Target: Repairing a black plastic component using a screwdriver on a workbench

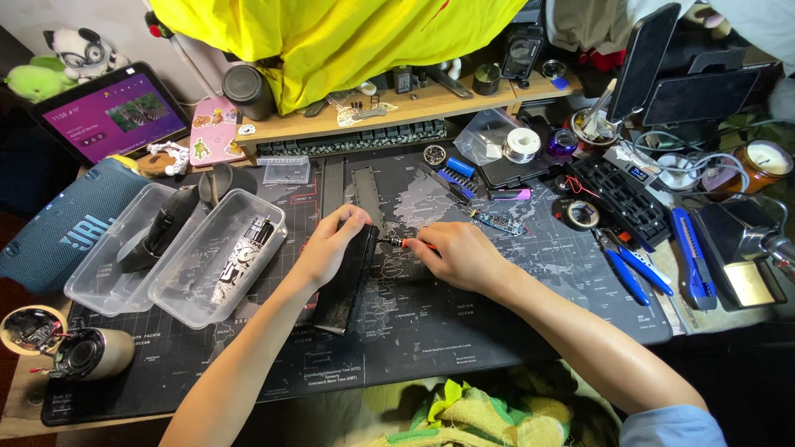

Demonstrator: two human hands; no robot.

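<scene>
My left hand (331,244) grips the upper end of a long black rectangular part (344,285) that lies lengthwise on the dark map-printed desk mat (431,331). My right hand (460,255) holds a small screwdriver (406,243) with a red and black handle, its tip pointing left at the side of the black part near its top. Both forearms reach in from the bottom of the view.
Two clear plastic tubs (207,265) with dark parts sit at the left beside a teal speaker (62,228). Blue-handled pliers (633,269), a small circuit board (501,222), tape rolls and a soldering station (737,248) crowd the right. A wooden shelf (397,108) runs along the back.
</scene>
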